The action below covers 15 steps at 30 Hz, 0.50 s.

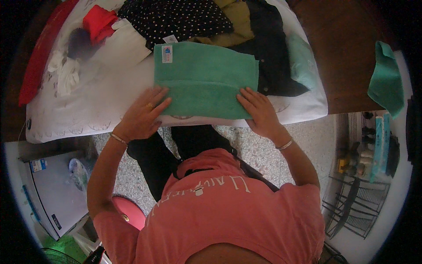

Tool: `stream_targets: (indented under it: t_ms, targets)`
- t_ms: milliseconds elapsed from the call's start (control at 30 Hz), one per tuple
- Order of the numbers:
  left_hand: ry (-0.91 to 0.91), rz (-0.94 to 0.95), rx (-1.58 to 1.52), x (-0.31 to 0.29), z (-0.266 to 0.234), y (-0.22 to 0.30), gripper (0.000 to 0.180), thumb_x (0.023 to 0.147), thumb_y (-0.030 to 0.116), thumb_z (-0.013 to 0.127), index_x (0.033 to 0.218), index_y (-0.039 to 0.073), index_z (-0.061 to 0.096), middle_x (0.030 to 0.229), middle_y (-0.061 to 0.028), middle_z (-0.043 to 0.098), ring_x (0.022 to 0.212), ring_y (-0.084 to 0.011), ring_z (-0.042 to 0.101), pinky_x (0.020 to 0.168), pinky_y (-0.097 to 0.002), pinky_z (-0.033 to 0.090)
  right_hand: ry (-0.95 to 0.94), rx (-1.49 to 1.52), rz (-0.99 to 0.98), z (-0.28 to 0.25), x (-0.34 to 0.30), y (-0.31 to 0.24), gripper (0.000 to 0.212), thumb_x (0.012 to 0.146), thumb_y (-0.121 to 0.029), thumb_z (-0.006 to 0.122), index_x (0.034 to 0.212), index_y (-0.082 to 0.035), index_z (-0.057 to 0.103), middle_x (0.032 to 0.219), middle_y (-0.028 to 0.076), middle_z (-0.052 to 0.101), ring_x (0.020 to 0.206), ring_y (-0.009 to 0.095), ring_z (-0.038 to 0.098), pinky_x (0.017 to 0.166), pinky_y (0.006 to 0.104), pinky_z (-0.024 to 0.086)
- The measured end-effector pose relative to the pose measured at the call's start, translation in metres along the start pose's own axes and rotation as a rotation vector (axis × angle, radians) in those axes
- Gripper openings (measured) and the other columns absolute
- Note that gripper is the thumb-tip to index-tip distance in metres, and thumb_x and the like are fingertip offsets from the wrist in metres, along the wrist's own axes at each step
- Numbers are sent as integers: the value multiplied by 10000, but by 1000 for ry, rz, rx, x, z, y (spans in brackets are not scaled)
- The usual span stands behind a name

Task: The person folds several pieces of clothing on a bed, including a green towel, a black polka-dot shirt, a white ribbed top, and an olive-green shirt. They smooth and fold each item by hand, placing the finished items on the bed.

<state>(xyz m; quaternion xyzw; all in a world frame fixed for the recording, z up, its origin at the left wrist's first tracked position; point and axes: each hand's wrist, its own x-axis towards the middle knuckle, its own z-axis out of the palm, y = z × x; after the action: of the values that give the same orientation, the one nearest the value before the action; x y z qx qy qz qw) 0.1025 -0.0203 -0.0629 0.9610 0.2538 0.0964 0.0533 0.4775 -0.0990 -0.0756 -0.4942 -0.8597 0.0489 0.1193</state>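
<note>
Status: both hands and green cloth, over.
Left hand on left edge of green cloth, right hand on its right. Cloth flat, crease across middle. Only hands on top; dotted garment just beyond.

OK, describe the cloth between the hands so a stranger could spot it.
Find the white-covered surface. At its near edge, a flat green cloth lies between the left hand and right hand. It's plain, unlike the dotted black cloth beyond.

I could pass over the white bedding (101,108) left of the green towel (206,70), or between the left hand (143,112) and right hand (262,112) along its near edge; the polka-dot cloth (176,20) bars its far side, and the black garment (274,61) crowds its right.
</note>
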Motion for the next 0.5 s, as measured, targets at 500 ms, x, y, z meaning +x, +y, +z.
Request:
stream_targets:
  t_ms: [500]
  targets:
    - [140, -140, -287, -9, -23, 13, 352, 711, 5, 611, 1061, 26, 583, 1080, -145, 614, 1037, -323, 578, 899, -405, 458, -81, 419, 130, -43, -18, 4, 404, 719, -34, 646, 1120, -62, 601, 1067, 135, 644, 973, 303, 617, 822, 383, 477]
